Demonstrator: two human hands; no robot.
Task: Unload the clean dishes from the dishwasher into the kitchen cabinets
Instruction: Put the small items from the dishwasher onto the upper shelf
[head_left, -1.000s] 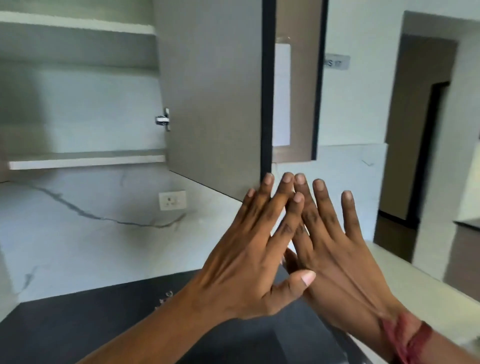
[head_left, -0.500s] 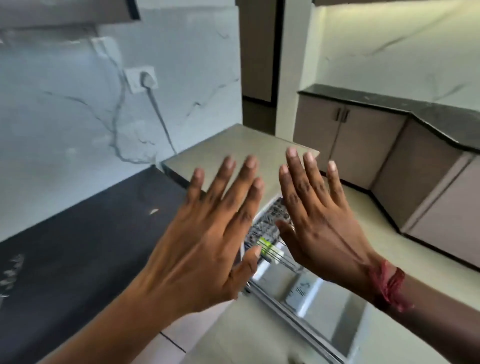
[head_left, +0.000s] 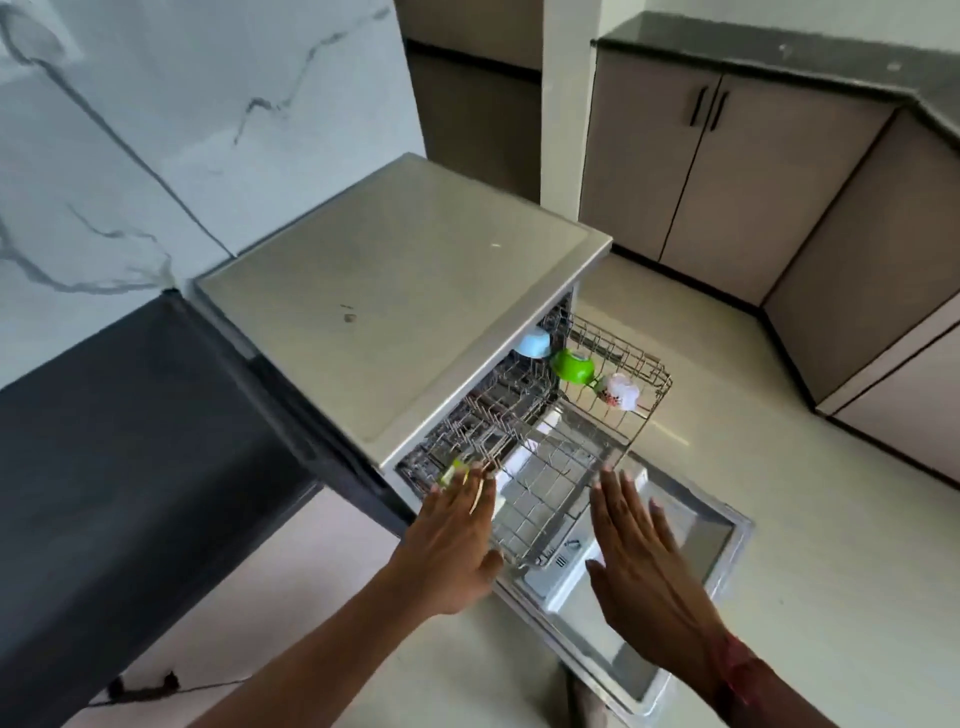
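Left hand (head_left: 457, 540), right hand (head_left: 644, 566) flat, fingers straight, holding nothing. Wire-grid rack (head_left: 548, 493) between them. Beyond fingertips: rounded blue bowl (head_left: 533, 344), green bowl (head_left: 571, 365), white bowl (head_left: 621, 391) along rack's far side.

Both hands are stretched flat with straight fingers and hold nothing. The left hand (head_left: 452, 540) is at the near left corner of the pulled-out rack (head_left: 550, 483); contact cannot be told. The right hand (head_left: 644, 566) hovers above the lowered door (head_left: 701, 525), just right of the rack. Well beyond the fingertips, at the rack's far end, sit a blue bowl (head_left: 533, 344), a green bowl (head_left: 571, 365) and a white cup (head_left: 621, 391).
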